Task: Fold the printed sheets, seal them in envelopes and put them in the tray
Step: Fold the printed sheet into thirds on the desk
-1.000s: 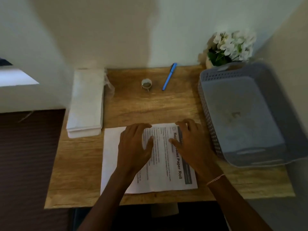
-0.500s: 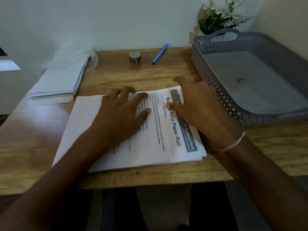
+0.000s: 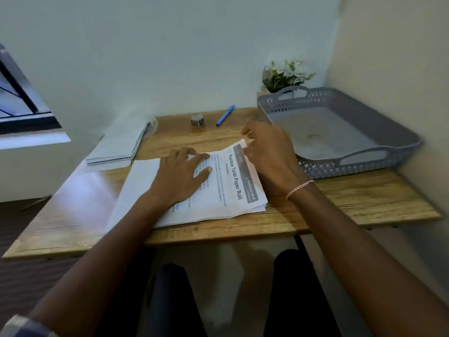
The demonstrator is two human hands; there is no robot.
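A stack of printed sheets (image 3: 227, 188), headed "Replace Toilet Paper Roll", lies at the middle of the wooden desk (image 3: 80, 205). My left hand (image 3: 182, 176) rests flat on the stack's left half, fingers spread. My right hand (image 3: 269, 152) is at the stack's far right corner, and its fingers and thumb pinch the top sheet's corner, which is raised a little. A pile of white envelopes (image 3: 119, 147) lies at the back left. The grey plastic tray (image 3: 323, 167) stands on the right with nothing in it.
A small roll of tape (image 3: 197, 119) and a blue pen (image 3: 225, 115) lie at the back of the desk. A pot of white flowers (image 3: 284, 74) stands behind the tray. Walls close the back and right; a window is at the left.
My right hand has moved from lying flat on the sheets to their far right corner and lifted it. My left hand stays pressed on the stack. The camera has pulled back.
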